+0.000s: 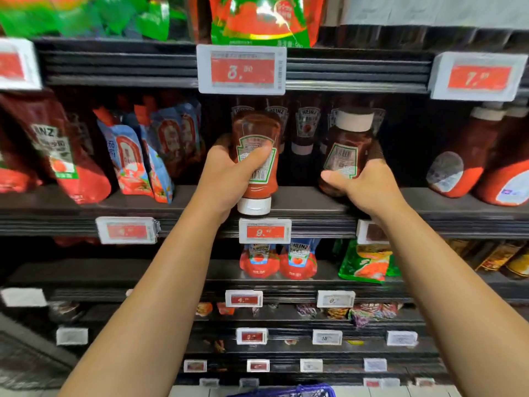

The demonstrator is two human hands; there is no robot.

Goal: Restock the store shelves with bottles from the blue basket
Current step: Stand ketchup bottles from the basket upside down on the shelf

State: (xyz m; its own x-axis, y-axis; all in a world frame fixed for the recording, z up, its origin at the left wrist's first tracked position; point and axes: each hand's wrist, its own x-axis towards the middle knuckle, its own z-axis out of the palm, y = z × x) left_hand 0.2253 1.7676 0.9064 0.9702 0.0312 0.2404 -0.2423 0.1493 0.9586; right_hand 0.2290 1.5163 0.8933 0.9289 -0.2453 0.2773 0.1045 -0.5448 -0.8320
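1. Your left hand holds a ketchup bottle at the centre of the frame, its grip curled round the bottle with the thumb across the label.
2. That bottle stands cap down, its white cap at the front edge of the middle shelf.
3. Your right hand holds a second bottle just right of centre, its grip wrapped round the lower body, thumb pointing left under the label.
4. This second bottle is cap up, tilted a little to the left, with its white cap near the shelf above; whether its base touches the shelf you cannot tell.
5. The two bottles are near each other but apart, with a dark gap between them.
6. Behind them, more bottles stand in a row at the back of the same shelf.
7. Blue pouches lean at the left of that shelf; larger red bottles lie at the right.
8. A red price tag hangs on the shelf edge right below the left bottle's cap.
9. The blue basket shows only as a rim at the bottom centre of the frame.
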